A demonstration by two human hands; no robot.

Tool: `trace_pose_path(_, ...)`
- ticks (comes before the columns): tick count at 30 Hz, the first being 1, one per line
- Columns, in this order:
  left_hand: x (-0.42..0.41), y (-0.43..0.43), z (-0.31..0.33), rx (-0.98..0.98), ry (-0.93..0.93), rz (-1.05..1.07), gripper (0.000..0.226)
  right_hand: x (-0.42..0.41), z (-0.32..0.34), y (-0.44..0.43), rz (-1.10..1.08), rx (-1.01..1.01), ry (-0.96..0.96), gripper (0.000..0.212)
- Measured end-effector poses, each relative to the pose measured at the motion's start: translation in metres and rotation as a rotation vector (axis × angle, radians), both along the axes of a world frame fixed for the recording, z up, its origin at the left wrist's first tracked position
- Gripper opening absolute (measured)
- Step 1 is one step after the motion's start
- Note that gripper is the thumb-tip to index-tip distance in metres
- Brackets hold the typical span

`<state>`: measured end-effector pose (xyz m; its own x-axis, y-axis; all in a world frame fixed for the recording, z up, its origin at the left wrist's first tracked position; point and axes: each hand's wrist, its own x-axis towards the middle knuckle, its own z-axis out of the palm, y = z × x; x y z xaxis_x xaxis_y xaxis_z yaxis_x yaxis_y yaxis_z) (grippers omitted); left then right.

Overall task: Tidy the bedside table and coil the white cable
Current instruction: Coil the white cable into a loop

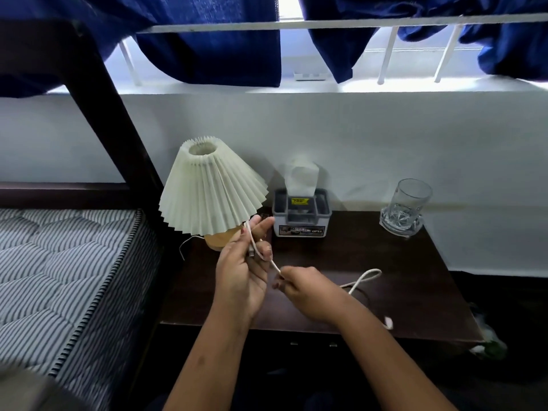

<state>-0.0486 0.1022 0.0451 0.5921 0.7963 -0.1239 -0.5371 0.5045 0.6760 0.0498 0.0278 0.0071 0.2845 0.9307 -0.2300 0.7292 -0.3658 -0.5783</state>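
The white cable (363, 278) lies looped on the dark wooden bedside table (400, 292), and its far plug hangs at the table's right front edge. My left hand (246, 262) is raised above the table's left part, palm towards me, holding the cable's end with its connector between thumb and fingers. A little lower and to the right, my right hand (302, 287) pinches the same cable, and a short taut stretch runs between the two hands.
A lamp (212, 188) with a pleated cream shade stands at the table's back left, just behind my left hand. A grey tissue box (301, 215) sits at the back centre and a clear glass (404, 207) at the back right. A striped mattress (65, 277) lies to the left.
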Motion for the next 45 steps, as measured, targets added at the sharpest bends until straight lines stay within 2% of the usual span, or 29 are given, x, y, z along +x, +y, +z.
trace_pose_path(3, -0.001, 0.006, -0.003, 0.091, 0.071, 0.091, 0.032, 0.004, 0.007, -0.001, 0.044, -0.072, 0.001, 0.025)
trace_pose_path(6, 0.0, 0.01, -0.007, 0.245, 0.216, 0.144, 0.038, 0.009, 0.015, -0.006, 0.069, -0.026, -0.073, 0.028)
trace_pose_path(8, 0.0, 0.011, -0.013, 0.496, 0.46, 0.181, 0.042, 0.007, 0.021, -0.009, 0.099, 0.058, -0.131, 0.026)
trace_pose_path(11, 0.0, 0.01, -0.024, 0.935, 0.834, 0.171, 0.034, 0.009, 0.03, -0.014, 0.072, 0.234, -0.217, 0.019)
trace_pose_path(14, 0.002, 0.0, -0.028, 1.108, 0.957, -0.008, 0.021, 0.024, 0.037, -0.023, -0.031, 0.415, -0.272, 0.02)
trace_pose_path(17, 0.005, -0.006, -0.028, 1.058, 0.874, -0.233, 0.019, 0.041, 0.038, -0.031, -0.136, 0.474, -0.197, 0.015)
trace_pose_path(20, 0.006, -0.005, -0.023, 0.776, 0.701, -0.437, 0.031, 0.059, 0.037, -0.035, -0.295, 0.529, -0.106, 0.027)
trace_pose_path(22, 0.005, -0.007, -0.017, 0.632, 0.53, -0.584, 0.037, 0.065, 0.037, -0.036, -0.383, 0.548, -0.114, 0.041)
trace_pose_path(24, 0.004, -0.01, -0.007, 0.489, 0.269, -0.65, 0.04, 0.065, 0.035, -0.035, -0.417, 0.567, -0.083, 0.05)
trace_pose_path(27, 0.003, -0.008, 0.006, 0.21, -0.114, -0.524, 0.042, 0.057, 0.028, -0.028, -0.346, 0.467, 0.086, 0.058)
trace_pose_path(28, 0.003, -0.005, 0.008, 0.141, -0.174, -0.426, 0.042, 0.052, 0.025, -0.024, -0.299, 0.35, 0.122, 0.055)
trace_pose_path(30, 0.004, -0.001, 0.009, 0.062, -0.18, -0.198, 0.041, 0.038, 0.017, -0.017, -0.176, 0.111, 0.126, 0.045)
trace_pose_path(32, 0.005, 0.003, 0.007, 0.027, -0.083, -0.017, 0.037, 0.02, 0.012, -0.01, -0.065, 0.014, 0.115, 0.037)
trace_pose_path(35, 0.005, 0.005, 0.0, 0.048, 0.068, 0.142, 0.027, 0.0, 0.012, -0.004, 0.044, -0.029, 0.089, 0.031)
trace_pose_path(37, 0.008, 0.005, -0.003, 0.171, 0.19, 0.185, 0.019, -0.003, 0.015, -0.004, 0.068, -0.026, 0.064, 0.029)
trace_pose_path(40, 0.007, 0.006, -0.013, 0.518, 0.513, 0.23, 0.023, 0.0, 0.023, -0.007, 0.093, 0.016, -0.012, 0.026)
trace_pose_path(43, 0.0, 0.011, -0.023, 0.789, 0.934, 0.101, 0.023, 0.009, 0.029, -0.016, 0.075, 0.09, -0.167, 0.023)
trace_pose_path(45, -0.002, 0.01, -0.027, 0.751, 1.039, -0.152, 0.023, 0.02, 0.032, -0.023, 0.015, 0.15, -0.243, 0.021)
